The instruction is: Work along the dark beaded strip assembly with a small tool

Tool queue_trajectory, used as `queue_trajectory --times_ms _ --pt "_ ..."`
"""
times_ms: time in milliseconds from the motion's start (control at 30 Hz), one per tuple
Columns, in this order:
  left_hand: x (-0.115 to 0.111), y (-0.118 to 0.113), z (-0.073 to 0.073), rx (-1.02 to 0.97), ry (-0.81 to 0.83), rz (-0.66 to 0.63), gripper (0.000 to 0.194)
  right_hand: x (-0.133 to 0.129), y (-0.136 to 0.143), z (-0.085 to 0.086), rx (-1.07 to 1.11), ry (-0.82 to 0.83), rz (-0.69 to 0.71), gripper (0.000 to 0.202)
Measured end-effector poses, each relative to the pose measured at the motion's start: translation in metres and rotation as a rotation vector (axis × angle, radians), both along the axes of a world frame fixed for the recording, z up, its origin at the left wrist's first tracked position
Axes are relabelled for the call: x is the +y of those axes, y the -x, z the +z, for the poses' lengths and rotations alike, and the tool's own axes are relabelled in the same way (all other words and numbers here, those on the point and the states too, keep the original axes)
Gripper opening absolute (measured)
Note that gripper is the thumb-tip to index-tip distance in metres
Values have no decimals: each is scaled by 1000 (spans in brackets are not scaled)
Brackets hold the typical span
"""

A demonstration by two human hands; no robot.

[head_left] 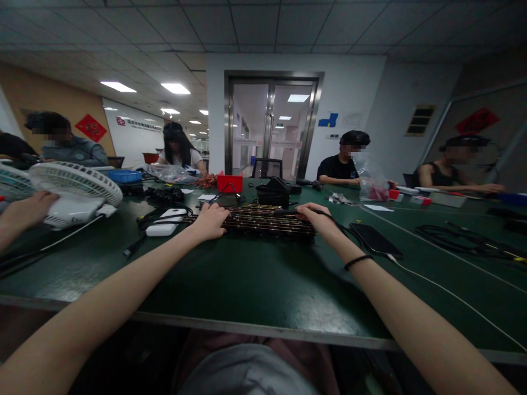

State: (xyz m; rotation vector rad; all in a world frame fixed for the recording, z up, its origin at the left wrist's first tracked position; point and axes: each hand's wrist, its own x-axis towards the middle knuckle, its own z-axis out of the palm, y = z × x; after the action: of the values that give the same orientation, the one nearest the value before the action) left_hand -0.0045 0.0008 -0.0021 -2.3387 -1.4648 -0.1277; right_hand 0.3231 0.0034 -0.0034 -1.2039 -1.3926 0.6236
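Observation:
A dark slatted rack with several thin gold-coloured strips lies lengthwise across the table in front of me. My left hand grips its left end, with the fingers curled over the edge. In my right hand is a slim black pen-shaped tool, held between thumb and fingers. Its tip points left over the right part of the rack, and a black cable runs from behind my hand along the table. Details at the tip are too small to make out.
Left of the rack are a white box-like adapter and black cables. A white fan stands further left, touched by another person's hand. A phone with a white cable lies right. Behind are a black holder and red bin.

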Motion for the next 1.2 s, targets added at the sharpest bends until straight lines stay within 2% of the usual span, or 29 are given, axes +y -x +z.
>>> queue_trajectory --times_ms 300,533,767,1033,1200 --pt "-2 -6 -2 -11 3 -36 41 -8 7 6 0 23 36 9" --pt "-1 -5 -2 2 26 4 43 -11 10 4 -32 49 20 4" --pt "-3 -7 0 2 60 28 41 -11 13 3 -3 68 21 16" --pt "-2 -7 -2 -14 46 12 41 2 -4 1 160 17 -89 15" --pt "-2 -8 -3 -30 41 -2 45 2 -5 -2 108 40 -118 16"
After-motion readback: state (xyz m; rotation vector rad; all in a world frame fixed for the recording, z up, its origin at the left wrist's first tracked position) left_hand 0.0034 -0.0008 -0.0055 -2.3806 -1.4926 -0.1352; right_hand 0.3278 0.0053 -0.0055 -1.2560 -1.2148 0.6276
